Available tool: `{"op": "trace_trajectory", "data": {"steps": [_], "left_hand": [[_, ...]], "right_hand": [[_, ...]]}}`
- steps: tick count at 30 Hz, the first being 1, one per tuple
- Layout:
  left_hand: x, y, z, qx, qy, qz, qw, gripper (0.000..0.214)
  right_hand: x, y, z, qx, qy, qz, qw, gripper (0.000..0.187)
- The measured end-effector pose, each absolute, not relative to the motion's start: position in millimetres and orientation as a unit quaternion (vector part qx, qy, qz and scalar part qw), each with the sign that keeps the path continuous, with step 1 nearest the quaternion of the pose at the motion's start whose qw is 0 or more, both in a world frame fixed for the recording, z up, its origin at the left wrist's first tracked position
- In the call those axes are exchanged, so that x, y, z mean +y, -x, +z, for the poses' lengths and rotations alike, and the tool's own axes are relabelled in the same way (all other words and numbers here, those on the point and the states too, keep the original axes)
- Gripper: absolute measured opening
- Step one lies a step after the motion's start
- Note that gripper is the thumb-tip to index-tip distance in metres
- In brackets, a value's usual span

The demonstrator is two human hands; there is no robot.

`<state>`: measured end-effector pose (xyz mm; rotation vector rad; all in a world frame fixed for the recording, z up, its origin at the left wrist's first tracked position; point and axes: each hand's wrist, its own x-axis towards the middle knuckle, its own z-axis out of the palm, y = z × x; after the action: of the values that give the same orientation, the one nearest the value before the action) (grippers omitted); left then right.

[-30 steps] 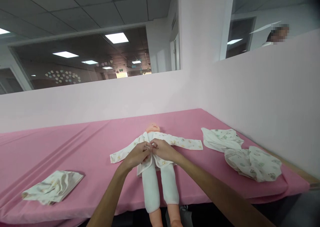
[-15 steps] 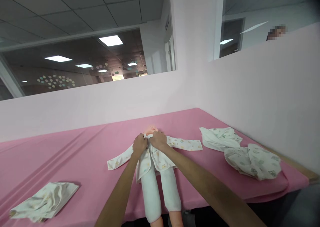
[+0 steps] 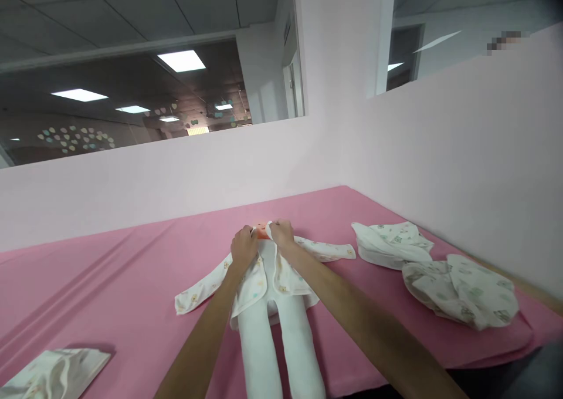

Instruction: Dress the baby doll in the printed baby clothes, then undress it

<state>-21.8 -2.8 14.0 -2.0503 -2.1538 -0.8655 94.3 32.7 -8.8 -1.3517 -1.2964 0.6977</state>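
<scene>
Small printed jacket [image 3: 250,284] held open at the collar.
Left hand [image 3: 244,247] and right hand [image 3: 281,234] each clamp one front edge near the neck of the baby doll [image 3: 271,290], which lies on the pink-covered tabletop [image 3: 132,287] with its legs toward the near edge; crumpled printed cloths [image 3: 460,290] lie by the right edge.

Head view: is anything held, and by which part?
The white printed jacket: left hand and right hand each grip one front edge near its top.
</scene>
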Motion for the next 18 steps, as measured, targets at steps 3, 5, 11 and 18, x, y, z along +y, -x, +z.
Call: {"op": "trace_trajectory", "data": {"steps": [3, 5, 11, 18], "left_hand": [[8.6, 19.5, 11.0, -0.678, 0.669, -0.305, 0.016, 0.023], [16.1, 18.5, 10.1, -0.669, 0.669, -0.323, 0.014, 0.022], [26.3, 18.5, 3.9, -0.619, 0.699, -0.357, -0.003, 0.021], [23.3, 24.5, -10.4, -0.591, 0.719, -0.365, -0.009, 0.02]], "right_hand": [[36.0, -89.4, -13.1, -0.541, 0.538, 0.321, 0.561, 0.028], [36.3, -89.6, -16.1, -0.537, 0.518, 0.334, 0.575, 0.026], [36.3, -94.0, -23.8, -0.54, 0.454, 0.365, 0.607, 0.026], [36.0, -93.0, -29.9, -0.548, 0.418, 0.387, 0.612, 0.023]]}}
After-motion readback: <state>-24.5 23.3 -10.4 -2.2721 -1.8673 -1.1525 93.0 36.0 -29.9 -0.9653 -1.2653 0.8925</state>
